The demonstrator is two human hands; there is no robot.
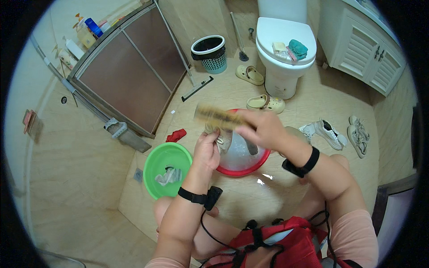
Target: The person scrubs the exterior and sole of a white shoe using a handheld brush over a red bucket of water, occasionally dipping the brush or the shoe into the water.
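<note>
My left hand (208, 150) grips a light-coloured lace-up shoe (226, 143) at the rim of a red basin (238, 173). In my right hand (263, 129) is a wooden-backed scrubbing brush (216, 116), blurred by motion. It passes just above the shoe, and whether its bristles touch is hidden. Cloudy, sudsy water (236, 160) fills the basin, and a dark grey elongated piece (251, 147) shows in it, partly behind my right hand. Left of my left forearm stands a green basin (149, 189) with a wet whitish cloth (168, 176) inside.
A red cloth (176, 135) lies beyond the green basin. White shoes (330, 134) and grey-white shoes (357, 139) rest at the right. Cream clogs (268, 104) sit before the toilet (283, 78). A floor squeegee (197, 88) and a bin (214, 63) stand beyond.
</note>
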